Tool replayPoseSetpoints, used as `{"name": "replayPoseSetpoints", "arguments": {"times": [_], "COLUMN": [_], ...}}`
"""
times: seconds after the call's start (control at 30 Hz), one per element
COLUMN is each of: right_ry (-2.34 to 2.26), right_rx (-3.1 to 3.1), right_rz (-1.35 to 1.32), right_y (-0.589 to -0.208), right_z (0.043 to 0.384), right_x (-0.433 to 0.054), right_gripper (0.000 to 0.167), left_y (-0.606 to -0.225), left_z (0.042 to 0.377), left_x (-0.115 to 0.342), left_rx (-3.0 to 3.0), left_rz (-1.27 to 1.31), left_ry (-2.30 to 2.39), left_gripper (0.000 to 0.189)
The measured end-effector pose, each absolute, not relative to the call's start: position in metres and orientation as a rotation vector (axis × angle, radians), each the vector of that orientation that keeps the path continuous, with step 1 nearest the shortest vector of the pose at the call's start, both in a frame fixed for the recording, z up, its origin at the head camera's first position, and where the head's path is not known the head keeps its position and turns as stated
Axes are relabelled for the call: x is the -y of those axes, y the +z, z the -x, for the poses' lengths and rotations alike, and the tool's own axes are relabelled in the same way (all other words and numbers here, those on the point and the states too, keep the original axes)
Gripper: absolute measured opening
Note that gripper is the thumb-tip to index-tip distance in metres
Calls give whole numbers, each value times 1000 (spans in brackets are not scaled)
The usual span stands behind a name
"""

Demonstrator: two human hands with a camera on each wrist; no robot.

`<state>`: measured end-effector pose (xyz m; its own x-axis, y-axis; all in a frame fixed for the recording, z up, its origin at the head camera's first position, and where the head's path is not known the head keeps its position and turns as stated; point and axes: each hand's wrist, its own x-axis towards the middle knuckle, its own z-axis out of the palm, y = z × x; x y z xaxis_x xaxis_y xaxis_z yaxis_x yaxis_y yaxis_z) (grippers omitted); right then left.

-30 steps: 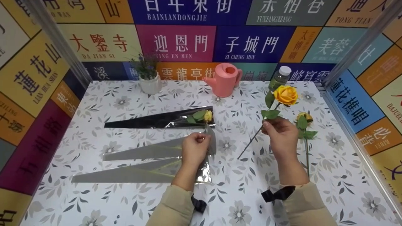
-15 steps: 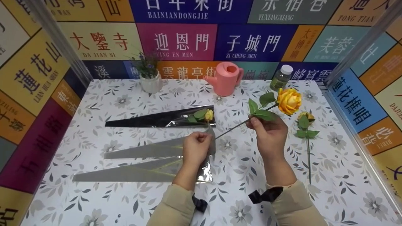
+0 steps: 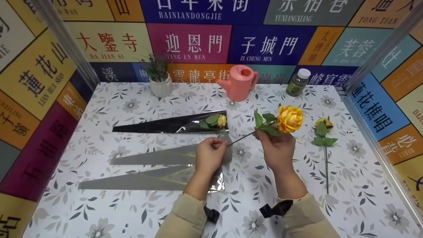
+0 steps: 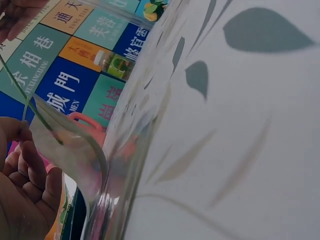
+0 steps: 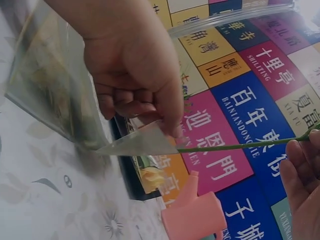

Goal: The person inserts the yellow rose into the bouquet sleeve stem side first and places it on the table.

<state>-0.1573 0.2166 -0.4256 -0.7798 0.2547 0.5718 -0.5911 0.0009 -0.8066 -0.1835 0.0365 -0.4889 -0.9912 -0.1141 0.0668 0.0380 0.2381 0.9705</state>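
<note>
My right hand (image 3: 279, 150) pinches a yellow rose (image 3: 290, 119) by its stem just below the leaves. The bloom points right, and the stem slants down to the left. My left hand (image 3: 210, 155) pinches the lifted mouth edge of a grey flower sleeve (image 3: 148, 157), the middle one of three. In the left wrist view the stem's lower end is inside the mouth of the translucent sleeve (image 4: 75, 155). The right wrist view shows the green stem (image 5: 240, 146) running from my right fingers to the sleeve's raised corner (image 5: 142, 141); its tip is hidden there.
Behind lies a black sleeve (image 3: 158, 125) with a small yellow rose (image 3: 220, 121) at its wide end. Another grey sleeve (image 3: 132, 180) lies nearer. A second rose (image 3: 326, 158) lies right. A potted plant (image 3: 161, 86), pink watering can (image 3: 238, 86) and capped bottle (image 3: 296, 85) stand at the back.
My right hand has moved left and tilted the rose toward the sleeve, bringing the stem's end to the sleeve mouth. My left hand has kept its hold with little movement.
</note>
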Motion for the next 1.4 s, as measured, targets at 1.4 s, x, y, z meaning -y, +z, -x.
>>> {"name": "replayPoseSetpoints", "arguments": {"times": [1.4], "right_ry": [1649], "right_rx": [2082], "right_rz": [-72], "right_y": [-467], "right_z": [157], "right_x": [-183], "right_gripper": [17], "left_y": [-477], "left_z": [179], "left_x": [-40], "left_rx": [2181], "left_rz": [69], "left_ry": [-1877], "left_gripper": [6]}}
